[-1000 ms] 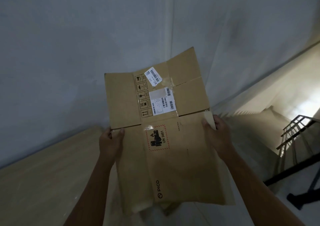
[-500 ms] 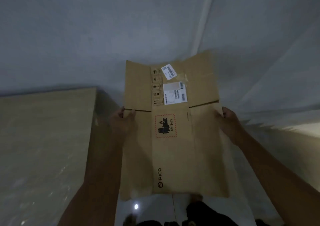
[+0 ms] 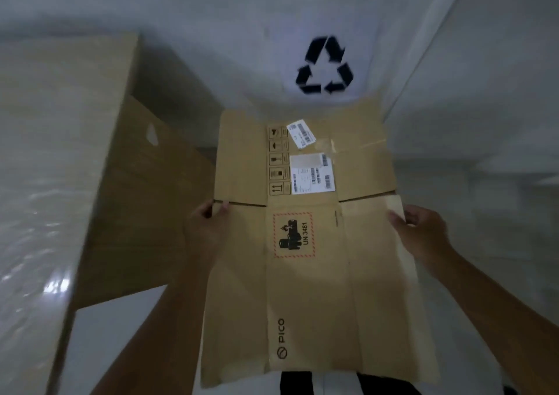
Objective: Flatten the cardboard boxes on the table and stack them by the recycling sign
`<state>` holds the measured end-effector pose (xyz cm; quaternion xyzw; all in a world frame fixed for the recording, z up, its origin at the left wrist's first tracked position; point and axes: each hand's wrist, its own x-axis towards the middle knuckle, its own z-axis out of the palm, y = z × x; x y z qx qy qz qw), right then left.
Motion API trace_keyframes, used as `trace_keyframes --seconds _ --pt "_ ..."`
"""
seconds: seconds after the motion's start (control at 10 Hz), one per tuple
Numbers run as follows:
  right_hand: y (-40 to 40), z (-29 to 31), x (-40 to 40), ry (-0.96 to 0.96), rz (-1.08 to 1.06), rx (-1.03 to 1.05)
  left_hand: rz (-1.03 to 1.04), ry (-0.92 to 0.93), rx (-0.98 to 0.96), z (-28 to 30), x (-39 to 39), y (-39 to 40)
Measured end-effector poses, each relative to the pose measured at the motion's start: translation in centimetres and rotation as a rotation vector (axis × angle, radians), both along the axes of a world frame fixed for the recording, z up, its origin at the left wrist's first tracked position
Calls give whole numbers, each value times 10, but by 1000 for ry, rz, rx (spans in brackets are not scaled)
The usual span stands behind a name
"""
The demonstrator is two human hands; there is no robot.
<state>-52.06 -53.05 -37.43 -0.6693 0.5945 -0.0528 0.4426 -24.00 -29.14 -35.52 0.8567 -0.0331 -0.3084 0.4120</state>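
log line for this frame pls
phase: carry to stack | left hand: holds flattened box | right hand: holds box | recycling sign: ahead

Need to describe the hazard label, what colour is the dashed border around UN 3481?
Red dashes border the UN 3481 label; clearest in the head view.

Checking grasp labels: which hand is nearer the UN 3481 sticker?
Left. The left hand grips the flattened box edge beside the UN 3481 sticker; the right hand grips the far edge.
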Motion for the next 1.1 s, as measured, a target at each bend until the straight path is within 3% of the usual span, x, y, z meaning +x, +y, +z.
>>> trace_keyframes --seconds 0.3,0.5,0.8,1.0,1.1 --pt "30 -257 2 28 -157 2 225 55 -54 -278 21 9" --pt "11 -393 21 27 -195 -44 322 41 -15 -424 32 -15" --pt "-40 -466 47 105 -355 -192 271 -147 -51 -511 60 -83" --pt "-54 -472 49 293 -130 -186 -39 -369 337 -519 56 -105" --pt "-52 -450 44 401 -6 -120 -232 -304 524 -494 41 -109"
